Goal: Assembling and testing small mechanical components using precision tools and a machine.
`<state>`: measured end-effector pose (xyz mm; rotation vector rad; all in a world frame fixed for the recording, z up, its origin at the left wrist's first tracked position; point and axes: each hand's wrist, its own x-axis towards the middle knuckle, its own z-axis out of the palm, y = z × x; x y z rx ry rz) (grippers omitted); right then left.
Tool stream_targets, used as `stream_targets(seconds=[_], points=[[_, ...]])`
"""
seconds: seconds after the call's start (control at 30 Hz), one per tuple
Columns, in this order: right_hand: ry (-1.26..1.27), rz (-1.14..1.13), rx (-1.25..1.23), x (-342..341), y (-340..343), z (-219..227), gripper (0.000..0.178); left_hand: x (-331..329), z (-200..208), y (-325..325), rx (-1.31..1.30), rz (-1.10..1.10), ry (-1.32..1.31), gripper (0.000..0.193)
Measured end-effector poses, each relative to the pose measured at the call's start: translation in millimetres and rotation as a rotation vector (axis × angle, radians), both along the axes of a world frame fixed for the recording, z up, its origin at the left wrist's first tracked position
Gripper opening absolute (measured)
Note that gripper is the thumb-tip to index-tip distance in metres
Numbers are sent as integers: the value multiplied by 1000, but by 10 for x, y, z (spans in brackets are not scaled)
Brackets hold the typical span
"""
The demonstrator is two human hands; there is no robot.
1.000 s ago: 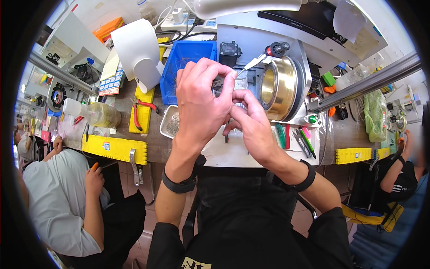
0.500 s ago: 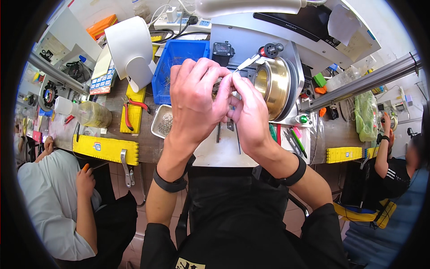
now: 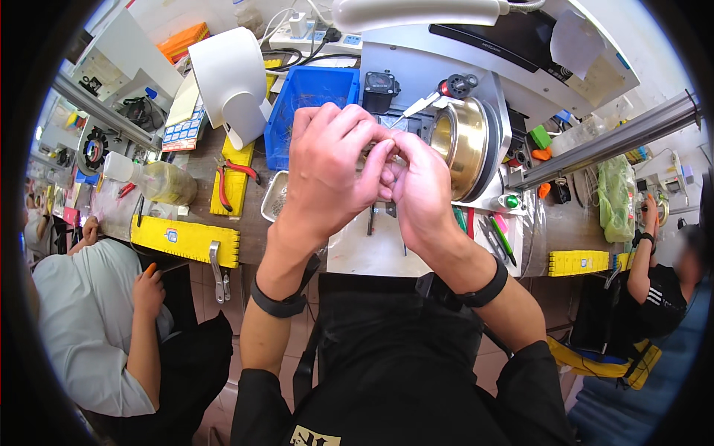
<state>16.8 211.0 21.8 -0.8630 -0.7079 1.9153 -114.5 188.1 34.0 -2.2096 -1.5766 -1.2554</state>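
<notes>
My left hand (image 3: 327,171) and my right hand (image 3: 425,186) meet in front of the machine, thumbs and fingertips pinched together. Whatever they grip is hidden between the fingers or too small to name. Just beyond the fingertips is a white, narrow-tipped piece (image 3: 419,105) on the machine. A shiny brass-coloured wheel (image 3: 467,149) with a dark rim stands close to my right hand. Left of my left hand sits a small white dish (image 3: 275,195), partly covered by the hand, and behind it a blue bin (image 3: 316,89) with fine wire-like bits. Beneath the wrists lies a white board (image 3: 372,249).
Red-handled pliers (image 3: 223,186) rest on a yellow strip at left, near a plastic bottle (image 3: 169,183). A yellow ruler-like strip (image 3: 186,239) edges the bench. Pens (image 3: 502,239) lie at right. A white lamp (image 3: 420,13) hangs overhead. A co-worker (image 3: 93,320) sits at left, another (image 3: 658,279) at right.
The whole view has shifted slightly, with the bench now further right in the picture. My hands stay pinched together and sit a little lower relative to the machine, away from the white narrow-tipped piece.
</notes>
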Motion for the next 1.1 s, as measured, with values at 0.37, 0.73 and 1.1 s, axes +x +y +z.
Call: stream_targets(seconds=[0.37, 0.73, 1.1], points=[[-83, -1, -42, 15, -66, 104, 10, -225, 393, 518, -599, -416, -556, 46], [-74, 16, -36, 17, -71, 102, 8, 172, 331, 731, -770, -434, -570, 77], [-188, 42, 12, 58, -50, 12, 22, 192, 396, 831, -573, -344, -160, 68]])
